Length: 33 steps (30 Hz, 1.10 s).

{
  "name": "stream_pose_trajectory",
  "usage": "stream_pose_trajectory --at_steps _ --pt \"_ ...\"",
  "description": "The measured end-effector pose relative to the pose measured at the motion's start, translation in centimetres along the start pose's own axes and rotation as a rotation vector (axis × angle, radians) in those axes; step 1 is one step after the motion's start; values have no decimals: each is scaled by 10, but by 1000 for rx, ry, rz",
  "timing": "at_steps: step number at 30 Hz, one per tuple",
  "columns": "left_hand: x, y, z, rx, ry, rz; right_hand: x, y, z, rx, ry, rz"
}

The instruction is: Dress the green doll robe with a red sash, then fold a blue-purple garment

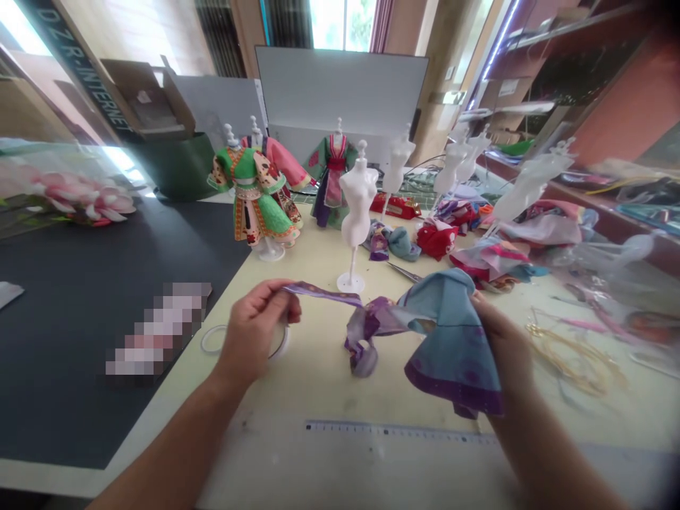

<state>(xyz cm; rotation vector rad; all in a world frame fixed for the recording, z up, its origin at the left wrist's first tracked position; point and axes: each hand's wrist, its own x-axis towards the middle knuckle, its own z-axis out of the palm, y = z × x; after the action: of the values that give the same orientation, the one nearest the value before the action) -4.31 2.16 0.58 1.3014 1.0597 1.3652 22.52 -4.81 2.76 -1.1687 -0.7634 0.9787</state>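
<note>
Small blue-and-purple garment (451,347) was held above the cream tabletop (324,400), which was bordered leftward by a dark mat (58,297); room was left between the forearms; strap (329,294) was pinched tight by the left hand (258,322); blue side was gripped by the right hand (504,336), fingers partly hidden; "DZR-INTERNET" was lettered on a dark panel (74,74).

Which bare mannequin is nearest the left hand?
The front-centre mannequin, just beyond the purple strip; the other bare ones are all farther right.

We get bright daylight from the window (343,25), sheen near the far edge of the mat (64,297), smeary stretching toward the right edge of the tabletop (319,397), one pixelated patch (159,329).
</note>
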Motion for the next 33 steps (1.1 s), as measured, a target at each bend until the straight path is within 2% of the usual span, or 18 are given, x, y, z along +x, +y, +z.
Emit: stream_pose_trajectory --at_steps 3,6,9,11,14,17,19,22,23,24,25,27,29,32,33 --pt "11 4 -11 -145 216 65 1 2 -1 76 21 74" --pt "21 5 -20 -201 405 176 0 3 -1 111 3 96" --pt "25 3 -30 -111 591 268 -1 5 2 164 -41 142" --pt "23 0 -35 95 625 272 -2 6 4 209 -72 202" --pt "17 -1 -33 486 555 366 -3 9 6 250 -75 241" --pt "6 -1 -19 673 436 631 -2 11 7 244 -64 240" --pt "-3 -4 -5 730 190 700 -2 10 6 228 -51 225" --pt "-17 -16 14 887 -418 687 -1 9 3 211 -24 160" --pt "-20 -21 20 945 -564 664 0 9 2 206 -22 138" --pt "-23 -26 24 998 -666 643 0 9 1 197 -27 120" --pt "-25 -30 27 1038 -709 628 0 9 1 188 -34 108" --pt "-25 -34 29 1073 -689 629 -1 9 1 179 -48 99" --pt "-19 -33 24 1066 -589 644 -1 9 1 186 -53 106" --pt "-2 -23 5 1068 -307 603 -2 9 2 192 -48 111" --pt "4 -20 -3 1078 -124 577 -2 9 2 185 -47 102"
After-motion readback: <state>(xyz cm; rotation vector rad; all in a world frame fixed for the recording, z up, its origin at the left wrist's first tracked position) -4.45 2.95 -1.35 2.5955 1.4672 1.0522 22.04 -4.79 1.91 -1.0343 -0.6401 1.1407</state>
